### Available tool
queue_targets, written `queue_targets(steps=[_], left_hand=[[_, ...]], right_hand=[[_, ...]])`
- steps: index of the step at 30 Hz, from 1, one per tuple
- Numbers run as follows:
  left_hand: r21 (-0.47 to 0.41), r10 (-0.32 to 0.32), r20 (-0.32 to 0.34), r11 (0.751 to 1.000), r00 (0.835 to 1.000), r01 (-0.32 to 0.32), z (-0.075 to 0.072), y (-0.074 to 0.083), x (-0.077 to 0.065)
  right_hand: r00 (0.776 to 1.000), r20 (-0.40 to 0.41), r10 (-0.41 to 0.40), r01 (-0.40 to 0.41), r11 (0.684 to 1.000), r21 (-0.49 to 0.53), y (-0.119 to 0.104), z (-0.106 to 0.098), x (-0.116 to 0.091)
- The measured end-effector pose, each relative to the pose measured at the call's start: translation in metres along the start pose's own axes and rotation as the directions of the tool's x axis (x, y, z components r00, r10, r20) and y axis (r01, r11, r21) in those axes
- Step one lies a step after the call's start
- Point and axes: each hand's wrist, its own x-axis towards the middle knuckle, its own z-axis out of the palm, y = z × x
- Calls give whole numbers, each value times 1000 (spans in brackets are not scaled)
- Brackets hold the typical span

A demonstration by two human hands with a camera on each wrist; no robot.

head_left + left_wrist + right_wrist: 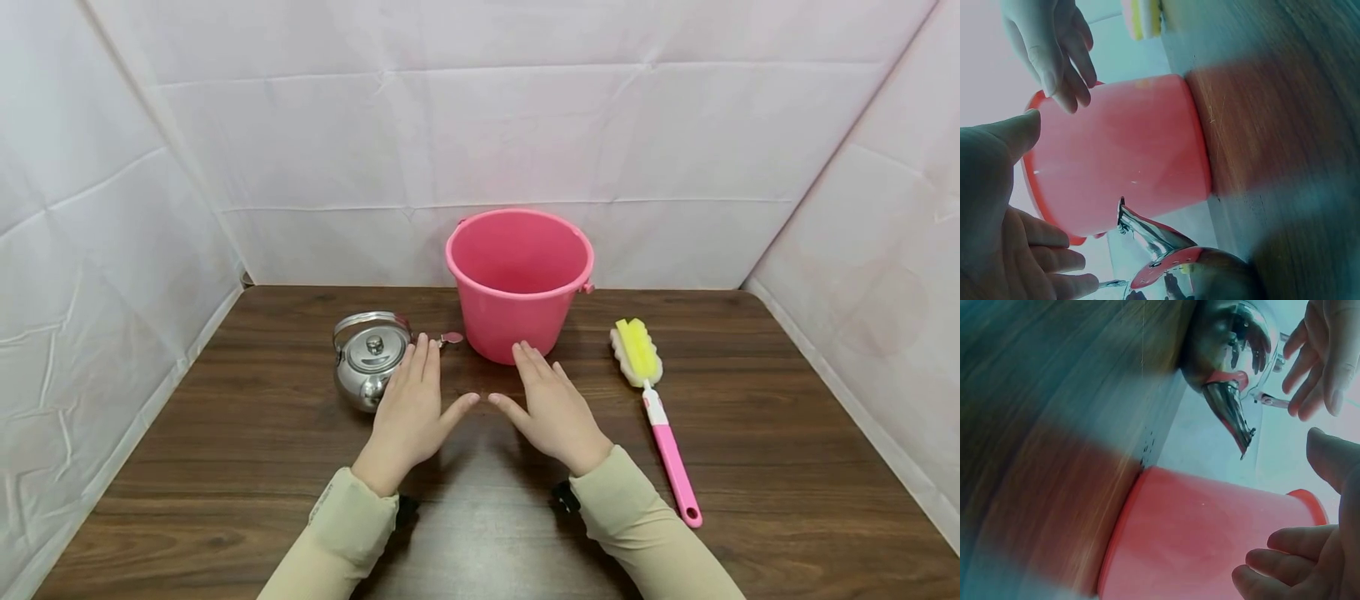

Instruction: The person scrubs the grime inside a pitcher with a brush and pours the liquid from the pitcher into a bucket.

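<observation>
Both hands hover over the table, fingers straight and holding nothing, the thumbs pointing toward each other with a small gap. My left hand [412,408] is nearest a shiny steel kettle [372,367] and hides part of its right side and spout. The kettle's spout [1154,234] shows in the left wrist view, pointing toward the bucket. Beyond the fingertips of my right hand [555,408] stands an upright pink bucket [517,321], its inside visible from above. To the right lies a sponge brush [637,354] with a yellow and white head and a pink handle [675,467].
The dark wooden table [187,483] holds these things. A white cloth wall [337,142] rises behind it, with more cloth along the left side and the right side. The bucket stands near the table's back edge.
</observation>
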Motion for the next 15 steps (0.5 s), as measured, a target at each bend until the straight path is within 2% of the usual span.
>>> queue_targets(steps=[15], left_hand=[[-8,6,-31,1000,1000,-7,-2,-7,-7]], right_hand=[[998,-14,-58,58,998,-3,-16,7,7]])
